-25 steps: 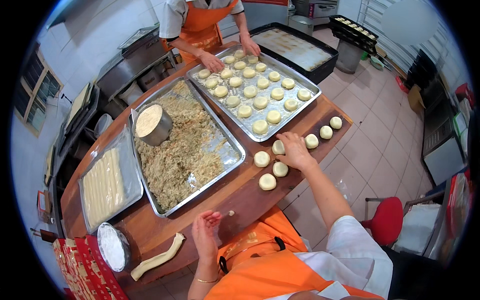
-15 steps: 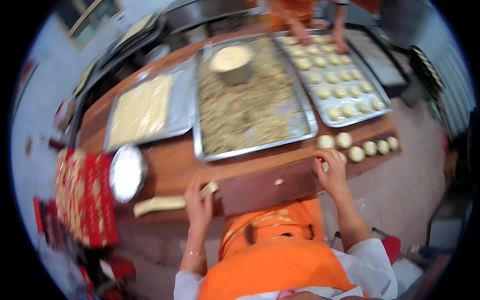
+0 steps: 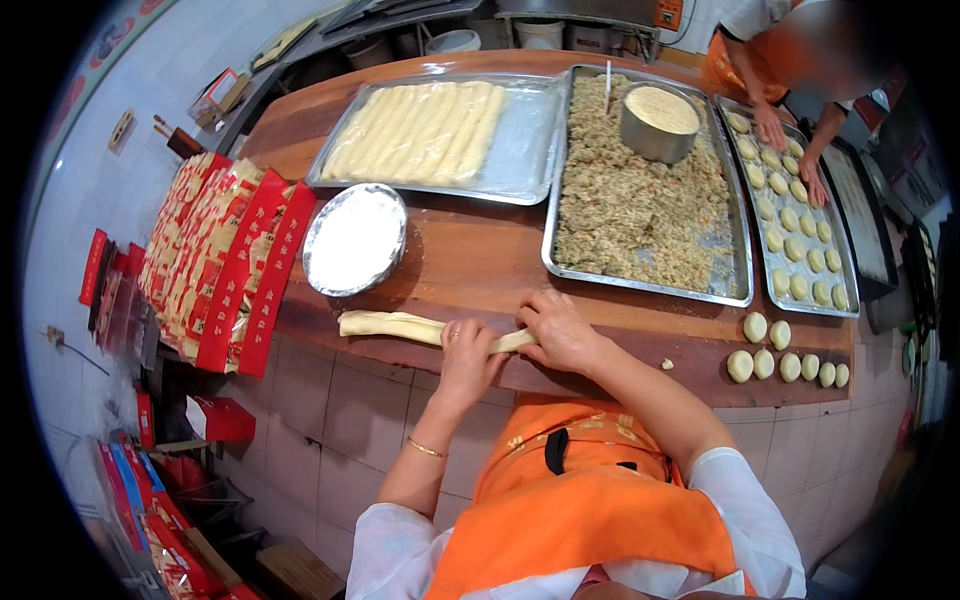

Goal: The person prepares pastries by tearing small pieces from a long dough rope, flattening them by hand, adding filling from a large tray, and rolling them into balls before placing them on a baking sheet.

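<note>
Now that we've left the dough balls at table's right edge, both hands, L & R, clamp fingers on dough rope at front edge: next piece starting.

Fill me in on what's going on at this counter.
A person in an orange apron has both hands on a dough rope lying on the wooden counter: left hand over its middle, right hand at its right end. Dough balls sit to the right. Behind are trays of dough strips, filling and shaped pieces, which a co-worker's hands are touching.
</note>
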`<action>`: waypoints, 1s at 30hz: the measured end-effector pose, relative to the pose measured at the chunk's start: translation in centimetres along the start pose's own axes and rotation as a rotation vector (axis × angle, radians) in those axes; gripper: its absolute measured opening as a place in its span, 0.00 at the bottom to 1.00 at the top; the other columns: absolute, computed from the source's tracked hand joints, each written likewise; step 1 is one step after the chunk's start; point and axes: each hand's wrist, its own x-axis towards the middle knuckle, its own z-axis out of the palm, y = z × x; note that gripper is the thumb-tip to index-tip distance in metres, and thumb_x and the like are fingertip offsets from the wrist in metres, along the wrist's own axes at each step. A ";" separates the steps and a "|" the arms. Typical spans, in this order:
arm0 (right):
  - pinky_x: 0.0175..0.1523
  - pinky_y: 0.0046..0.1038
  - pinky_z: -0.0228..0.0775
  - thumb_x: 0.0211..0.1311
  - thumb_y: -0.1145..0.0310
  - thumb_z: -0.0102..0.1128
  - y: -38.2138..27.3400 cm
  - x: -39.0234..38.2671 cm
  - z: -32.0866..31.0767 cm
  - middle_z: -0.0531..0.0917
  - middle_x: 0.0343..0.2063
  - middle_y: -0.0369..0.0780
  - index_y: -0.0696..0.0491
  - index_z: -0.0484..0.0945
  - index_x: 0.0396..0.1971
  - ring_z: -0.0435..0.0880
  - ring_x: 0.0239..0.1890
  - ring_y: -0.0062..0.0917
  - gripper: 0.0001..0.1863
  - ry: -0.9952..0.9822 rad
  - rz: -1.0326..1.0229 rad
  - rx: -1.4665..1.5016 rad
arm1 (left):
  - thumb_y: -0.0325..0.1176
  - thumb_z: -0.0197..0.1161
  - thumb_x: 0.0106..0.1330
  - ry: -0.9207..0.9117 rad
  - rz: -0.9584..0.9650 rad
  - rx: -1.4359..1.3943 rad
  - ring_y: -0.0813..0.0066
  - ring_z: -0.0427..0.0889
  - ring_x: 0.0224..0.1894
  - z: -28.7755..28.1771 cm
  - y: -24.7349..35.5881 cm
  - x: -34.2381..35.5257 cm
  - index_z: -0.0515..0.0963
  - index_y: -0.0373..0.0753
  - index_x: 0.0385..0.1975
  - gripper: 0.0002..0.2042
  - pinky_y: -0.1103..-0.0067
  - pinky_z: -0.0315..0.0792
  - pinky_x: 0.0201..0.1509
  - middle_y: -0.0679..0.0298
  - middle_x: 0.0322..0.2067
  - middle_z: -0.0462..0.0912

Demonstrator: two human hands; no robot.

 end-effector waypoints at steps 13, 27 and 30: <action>0.46 0.47 0.74 0.59 0.59 0.63 -1.1 1.1 1.1 0.83 0.34 0.55 0.60 0.77 0.38 0.82 0.39 0.54 0.18 -0.301 0.228 0.225 | 0.27 0.58 0.60 -0.007 0.179 0.111 0.58 0.77 0.43 0.5 -0.9 0.5 0.74 0.37 0.38 0.07 0.60 0.59 0.64 0.57 0.34 0.74; 0.35 0.29 0.72 0.68 0.63 0.53 0.0 -2.3 1.1 0.81 0.28 0.36 0.55 0.77 0.40 0.78 0.27 0.23 0.11 -0.336 0.669 1.303 | 0.32 0.61 0.58 -0.092 0.214 0.273 0.53 0.71 0.53 3.3 1.1 1.4 0.72 0.34 0.39 0.12 0.60 0.56 0.67 0.51 0.41 0.72; 0.49 0.29 0.71 0.72 0.62 0.51 0.6 -1.3 -2.1 0.77 0.32 0.30 0.55 0.76 0.43 0.77 0.36 0.24 0.12 -0.158 0.374 1.358 | 0.31 0.62 0.58 -0.154 0.150 0.270 0.52 0.70 0.55 1.9 1.8 2.3 0.72 0.32 0.47 0.18 0.60 0.52 0.70 0.51 0.45 0.72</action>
